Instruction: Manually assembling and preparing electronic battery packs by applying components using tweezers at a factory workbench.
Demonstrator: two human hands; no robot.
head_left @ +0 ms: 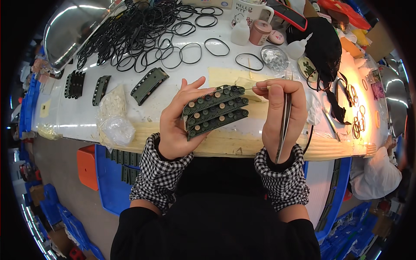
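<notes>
My left hand (pixel 173 125) is wrapped round a stack of dark green toy-like track pieces (pixel 216 113), tilted up over the front of the table. Small round beige and dark wheels run in rows along them. My right hand (pixel 281 102) holds metal tweezers (pixel 285 125) against the palm, tips pointing away from me. Its thumb and forefinger pinch a thin needle-like rod (pixel 251 88) that reaches the far right end of the top piece. Whether the rod enters that piece is too small to tell.
At the back left lies a heap of black rubber rings (pixel 134 32). More green track pieces (pixel 149 86) and a plastic bag (pixel 115 115) lie on the left. A mug (pixel 249 9), bottles and pliers (pixel 344 91) stand or lie right. Blue crates (pixel 110 190) flank me below; a person (pixel 375 175) sits right.
</notes>
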